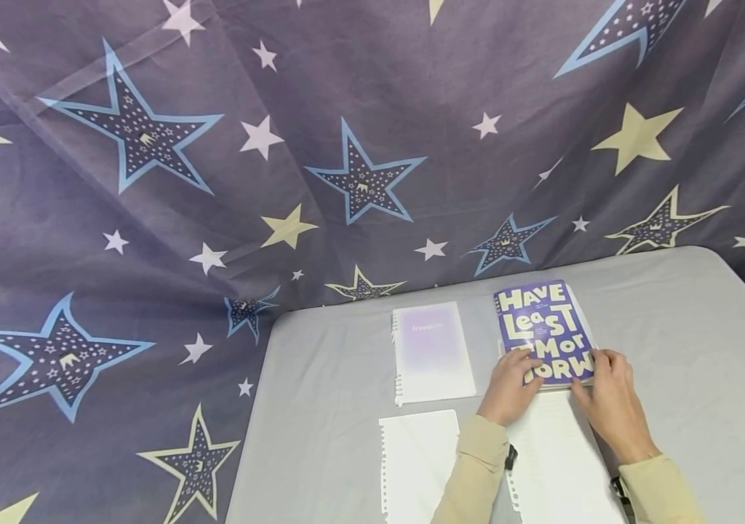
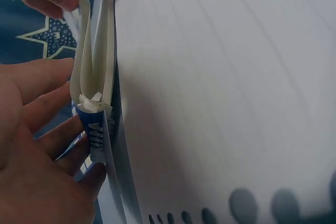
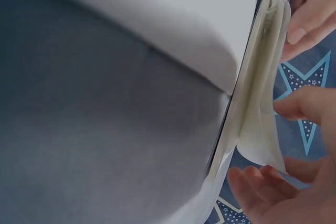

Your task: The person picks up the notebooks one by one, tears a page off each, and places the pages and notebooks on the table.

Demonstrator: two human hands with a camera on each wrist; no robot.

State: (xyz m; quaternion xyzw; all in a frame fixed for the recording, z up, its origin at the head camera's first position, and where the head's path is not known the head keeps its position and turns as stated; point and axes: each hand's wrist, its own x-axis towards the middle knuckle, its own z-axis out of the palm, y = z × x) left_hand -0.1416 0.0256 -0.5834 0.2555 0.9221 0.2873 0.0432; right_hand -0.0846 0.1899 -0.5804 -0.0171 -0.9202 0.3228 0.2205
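A purple spiral notebook with big cream lettering lies at the right of the table, partly over a lined white sheet. My left hand holds its lower left part, with fingertips on the cover. In the left wrist view, the fingers of the left hand lie along the spiral side. At the lower right edge, my right hand grips the notebook. The right wrist view shows the notebook's pages bowed apart at the edge, with the right hand around the loose corner.
Left of the purple notebook lies a white and lilac notebook with a spiral on its left. A loose punched sheet is nearer me. The lined sheet extends below my hands. A star-patterned cloth hangs behind the grey table.
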